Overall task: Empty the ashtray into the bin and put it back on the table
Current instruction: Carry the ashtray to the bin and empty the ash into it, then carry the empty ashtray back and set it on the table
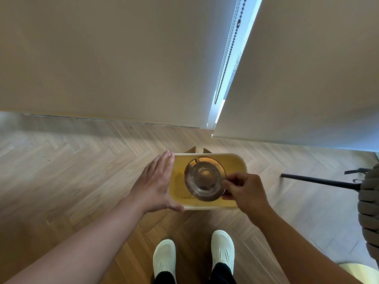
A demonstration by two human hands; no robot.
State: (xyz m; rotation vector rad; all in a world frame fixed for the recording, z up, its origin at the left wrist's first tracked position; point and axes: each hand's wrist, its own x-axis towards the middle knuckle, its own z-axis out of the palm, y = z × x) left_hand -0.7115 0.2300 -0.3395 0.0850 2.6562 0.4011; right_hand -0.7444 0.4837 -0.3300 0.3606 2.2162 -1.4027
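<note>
Two fingers (pixel 226 184) of your right hand (pixel 245 193), thumb and forefinger as far as can be told, pinch the right rim of the round clear glass ashtray (pixel 204 179), while the rest curl loosely behind. That ashtray hangs directly above the mouth of the pale yellow, round-cornered plastic bin (pixel 242 165), and it looks tilted or upended, though the see-through glass makes its exact angle hard to read. Keep the pinch firm, because a rim-only hold on smooth glass could slip as you shake; a deeper bite with the thumb under the lip would probably steady it. Hold the glass low inside the bin's outline so ash falls within the walls and not onto the herringbone wooden floor (pixel 82 160). Some dark specks lie on the bin's bottom near the front wall, so the tipping seems partly done; a light tap or two may clear whatever clings. Your left hand (pixel 156 185) holds nothing: its fingers are spread flat and straight against the bin's left side, thumb hooked round the near corner, bracing it. From each hand the wrists run back along bare forearms that converge on the bin, the right one bent slightly inward, and your white shoes (pixel 165 257) stand just behind it
</note>
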